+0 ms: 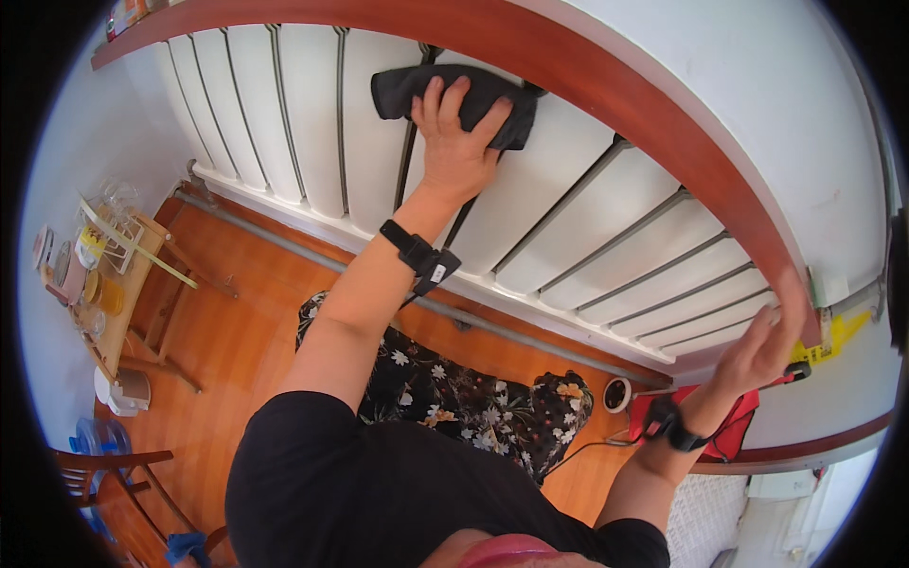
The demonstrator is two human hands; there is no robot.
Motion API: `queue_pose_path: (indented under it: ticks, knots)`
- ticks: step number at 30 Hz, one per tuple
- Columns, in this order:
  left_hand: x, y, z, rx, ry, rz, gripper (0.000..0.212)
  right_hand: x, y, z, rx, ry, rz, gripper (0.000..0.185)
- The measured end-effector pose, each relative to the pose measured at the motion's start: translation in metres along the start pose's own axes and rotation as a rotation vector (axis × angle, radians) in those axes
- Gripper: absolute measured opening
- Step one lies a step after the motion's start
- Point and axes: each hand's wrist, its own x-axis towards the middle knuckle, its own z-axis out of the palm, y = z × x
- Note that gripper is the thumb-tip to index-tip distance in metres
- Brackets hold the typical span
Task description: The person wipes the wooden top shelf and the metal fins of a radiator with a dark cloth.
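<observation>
My left hand (458, 153) presses a folded dark grey cloth (396, 84) against the upper part of a white column radiator (312, 135), its fingers spread over the fabric. Dark gaps run between the radiator's columns. Above it curves a reddish-brown wooden sill (625, 85). My right hand (753, 355) is raised at the sill's right end, fingers extended and thumb apart, with nothing seen in it. Whether its fingertips touch the sill, I cannot tell. Each wrist carries a black strapped device.
A grey pipe (490, 323) runs low along the radiator. At left stands a small wooden table (145, 248) with glassware and a jar, near a wooden chair (113, 461) and blue water bottle (103, 437). A red bag (735, 422) and white pot (616, 395) are at right.
</observation>
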Motion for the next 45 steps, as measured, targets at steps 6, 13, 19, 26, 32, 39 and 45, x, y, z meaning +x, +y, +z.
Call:
queue_pose_path:
  ticks: [6, 13, 19, 26, 32, 39, 45]
  knots:
    - [-0.065, -0.015, -0.004, 0.024, -0.113, 0.042, 0.056, 0.086, -0.001, 0.062, -0.091, -0.051, 0.043, 0.031]
    - [-0.179, -0.039, -0.017, 0.03, -0.293, 0.026, 0.051, 0.077, 0.0, 0.121, -0.283, -0.113, 0.051, 0.038]
    - [-0.269, -0.038, -0.035, 0.007, -0.496, -0.102, 0.053, 0.073, -0.002, 0.123, -0.316, -0.055, 0.047, 0.043]
    - [-0.297, -0.037, -0.067, -0.02, -0.707, -0.218, 0.051, 0.074, 0.0, 0.124, -0.321, -0.069, 0.055, 0.044]
    - [-0.249, -0.006, -0.083, 0.071, -0.842, -0.602, 0.042, 0.076, 0.001, 0.123, -0.335, -0.043, 0.029, 0.04]
    - [-0.16, -0.052, -0.11, -1.023, 0.29, -1.898, 0.026, 0.075, 0.001, 0.127, -0.317, -0.02, 0.038, 0.037]
    - [-0.017, -0.074, -0.111, -0.281, 0.131, -0.401, 0.044, 0.076, -0.002, 0.126, -0.35, -0.003, 0.01, 0.035]
